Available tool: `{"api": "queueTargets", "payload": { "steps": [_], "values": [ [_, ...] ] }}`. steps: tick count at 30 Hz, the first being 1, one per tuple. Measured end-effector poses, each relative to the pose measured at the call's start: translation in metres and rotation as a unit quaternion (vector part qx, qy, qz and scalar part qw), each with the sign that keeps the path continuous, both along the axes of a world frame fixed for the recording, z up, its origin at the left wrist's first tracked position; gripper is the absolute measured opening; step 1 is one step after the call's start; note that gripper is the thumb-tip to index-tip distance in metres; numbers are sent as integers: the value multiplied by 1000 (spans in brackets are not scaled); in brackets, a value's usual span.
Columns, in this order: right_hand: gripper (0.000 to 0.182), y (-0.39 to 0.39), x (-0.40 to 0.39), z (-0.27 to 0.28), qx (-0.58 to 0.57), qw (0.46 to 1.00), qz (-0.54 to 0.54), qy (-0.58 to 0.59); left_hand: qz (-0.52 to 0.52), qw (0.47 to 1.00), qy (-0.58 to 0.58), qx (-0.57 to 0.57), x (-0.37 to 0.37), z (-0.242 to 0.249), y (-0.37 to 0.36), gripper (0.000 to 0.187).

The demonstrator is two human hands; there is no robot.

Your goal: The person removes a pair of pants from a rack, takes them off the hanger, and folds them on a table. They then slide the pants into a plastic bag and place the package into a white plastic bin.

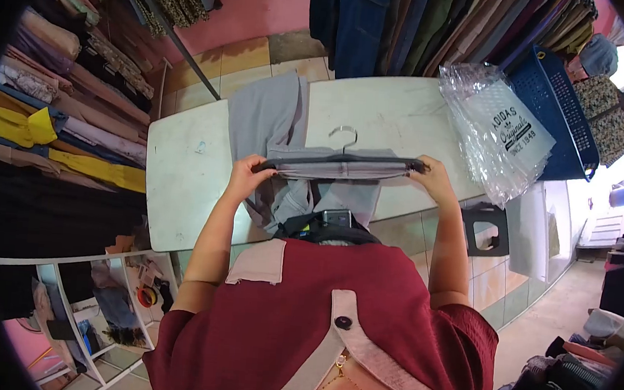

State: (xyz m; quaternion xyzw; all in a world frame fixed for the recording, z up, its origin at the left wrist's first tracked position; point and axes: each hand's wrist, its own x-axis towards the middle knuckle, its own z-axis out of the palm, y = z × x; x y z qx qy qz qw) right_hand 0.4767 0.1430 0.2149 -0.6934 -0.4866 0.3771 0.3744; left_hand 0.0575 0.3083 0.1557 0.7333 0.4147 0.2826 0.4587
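Note:
Grey trousers [266,111] lie over the white table, with their waistband drawn along a black hanger [362,159] whose metal hook points away from me. My left hand [249,173] grips the left end of the hanger and waistband, thumb on top. At the right end, my right hand [432,178] pinches the hanger and the waistband corner. One part of the grey cloth spreads toward the table's far edge, and the rest hangs in folds near my body.
The white table [181,177] holds clear plastic bags with printing [500,129] at its right. Beside them stands a blue basket [554,104]. Clothes racks line the left and far sides. A dark stool [486,231] is right of the table, and white shelves [90,309] stand lower left.

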Motion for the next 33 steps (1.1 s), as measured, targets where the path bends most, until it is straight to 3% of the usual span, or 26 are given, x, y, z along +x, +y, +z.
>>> {"api": "queueTargets", "payload": {
  "steps": [1, 4, 9, 11, 12, 14, 16, 18, 20, 22, 24, 26, 30, 33],
  "values": [
    [17, 3, -3, 11, 4, 997, -2, -71, 7, 1000, 1, 13, 0, 5, 1, 13],
    [19, 16, -12, 46, 113, 989, 15, -95, 7, 998, -37, 56, -5, 27, 9, 11],
    [21, 52, -36, 124, 192, 967, 53, -157, 35, 980, -92, 172, -20, 60, 40, 11],
    [21, 66, -45, 158, 187, 954, 100, -214, 46, 984, -149, 82, -29, 66, 53, 14],
    [21, 75, -51, 170, 198, 950, 104, -219, 50, 982, -154, 94, -31, 68, 58, 14],
    [30, 91, -72, 191, 177, 973, 142, -37, 59, 966, -249, -28, -34, 66, 64, 16],
    [28, 108, -95, 228, 145, 967, 205, -47, 44, 953, -287, -81, -39, 49, 74, 21],
    [21, 137, -105, 239, 69, 974, 211, 51, 65, 958, -262, -99, -37, 29, 75, 31],
    [24, 170, -118, 256, 65, 978, 200, 1, 124, 975, -182, -2, -34, -39, 77, 46],
    [26, 207, -123, 285, 119, 977, 170, -52, 105, 979, 7, 175, -27, -46, 44, 57],
    [28, 252, -129, 320, 215, 968, 109, -65, 40, 952, 215, 213, -27, -46, 4, 59],
    [29, 296, -141, 360, 334, 939, 43, -66, -10, 913, 289, 289, -36, -62, -19, 49],
    [31, 394, -162, 433, 553, 819, -48, -143, 32, 964, 151, 217, -46, -87, -15, 41],
    [32, 467, -172, 475, 573, 791, -109, -187, 43, 967, 138, 208, -43, -84, -18, 34]
  ]
}}
